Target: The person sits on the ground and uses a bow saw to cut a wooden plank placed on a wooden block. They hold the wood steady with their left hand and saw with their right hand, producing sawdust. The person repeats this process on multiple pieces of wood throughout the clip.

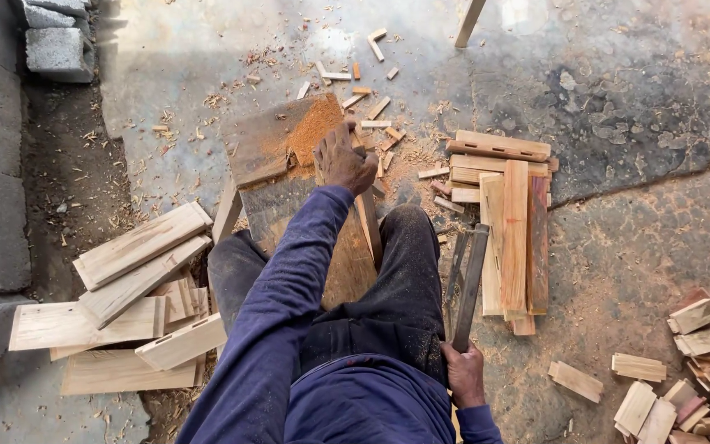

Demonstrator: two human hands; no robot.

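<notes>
left hand [343, 160] on plank [369, 224] (bench), right hand [463, 374] – saw [467, 284]

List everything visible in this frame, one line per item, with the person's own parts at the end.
Wooden bench: one, brown, centre, between the knees, orange sawdust on top.
Wood strip: one, pale brown, on the bench under the left hand.
Saw: one, dark frame, right of the knee.
Plank stack: one pile, tan and reddish, right of the bench.
Boards: several, pale, floor at left.
Offcuts: many, pale, lower right.
Concrete blocks: several, grey, left edge.
Left hand: pressing on the strip.
Right hand: gripping the saw.
</notes>
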